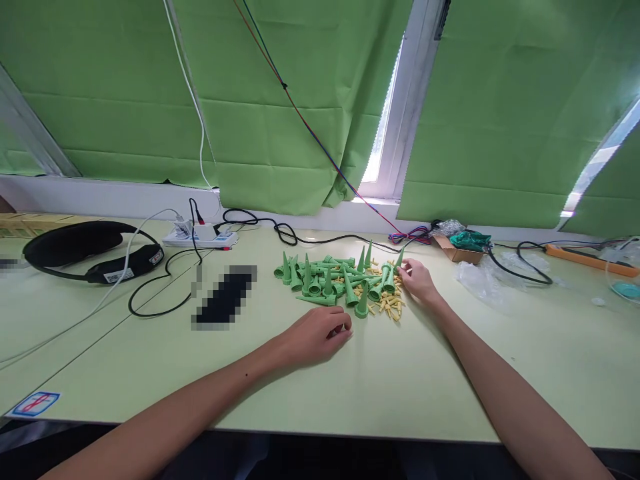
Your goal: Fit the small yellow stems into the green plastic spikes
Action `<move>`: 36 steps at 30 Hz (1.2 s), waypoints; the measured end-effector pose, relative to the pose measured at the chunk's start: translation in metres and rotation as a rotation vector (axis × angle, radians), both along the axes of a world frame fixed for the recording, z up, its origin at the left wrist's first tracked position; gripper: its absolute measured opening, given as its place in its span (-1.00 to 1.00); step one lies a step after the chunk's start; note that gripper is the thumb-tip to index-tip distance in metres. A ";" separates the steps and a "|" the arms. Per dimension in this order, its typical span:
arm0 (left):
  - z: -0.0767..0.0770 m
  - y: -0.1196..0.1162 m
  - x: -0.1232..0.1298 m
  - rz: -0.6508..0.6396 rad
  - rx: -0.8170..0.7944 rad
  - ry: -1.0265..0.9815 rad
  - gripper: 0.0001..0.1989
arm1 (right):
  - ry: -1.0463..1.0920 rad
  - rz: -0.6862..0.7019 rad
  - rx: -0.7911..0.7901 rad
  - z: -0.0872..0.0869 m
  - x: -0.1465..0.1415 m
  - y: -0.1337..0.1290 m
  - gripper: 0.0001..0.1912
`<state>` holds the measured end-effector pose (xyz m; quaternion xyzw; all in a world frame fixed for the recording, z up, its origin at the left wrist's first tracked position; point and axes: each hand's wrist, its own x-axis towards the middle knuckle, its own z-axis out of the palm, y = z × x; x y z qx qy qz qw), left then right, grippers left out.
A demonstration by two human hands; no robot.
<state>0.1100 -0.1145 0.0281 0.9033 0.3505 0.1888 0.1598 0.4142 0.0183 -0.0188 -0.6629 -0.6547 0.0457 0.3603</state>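
Right hand at the cone pile, left hand resting close by

Your right hand (pixel 416 280) is at the right side of the pile, with its fingertips by one green cone (pixel 400 257). It looks like a pinch, but I can't tell for sure if the fingers are pressed on it. Your left hand (pixel 317 333) rests at the near side, its fingers loosely curled in. I can see nothing in it, but its palm is hidden.

The green cones (pixel 349 291) lie in a heap in the middle of the table (pixel 400 387). Some stand up and some lie down. Small yellow cones (pixel 391 308) are mixed in, mostly on the right.

My guess is that you are picking through the heap. The next move seems to call for a light pinch and a careful lift, so other cones don't tip.

You have good room between your arms, on the near side, down to the table's edge. To the left lies a dark blurred thing (pixel 225 303). On the far side a black cable (pixel 320 240) runs across. To the right is a clear plastic bag (pixel 480 283), so don't swing wide.
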 end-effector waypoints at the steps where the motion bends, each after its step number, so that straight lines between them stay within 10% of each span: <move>1: 0.000 0.000 0.000 0.000 0.002 0.001 -0.82 | 0.003 -0.031 0.014 0.003 -0.001 -0.002 -0.72; 24: -0.003 0.001 0.000 -0.025 0.010 0.017 -0.82 | 0.064 -0.030 -0.281 0.031 -0.035 -0.039 -0.70; 36: 0.000 0.000 0.000 -0.024 0.016 0.026 -0.81 | 0.040 -0.078 -0.130 0.041 -0.048 -0.050 -0.77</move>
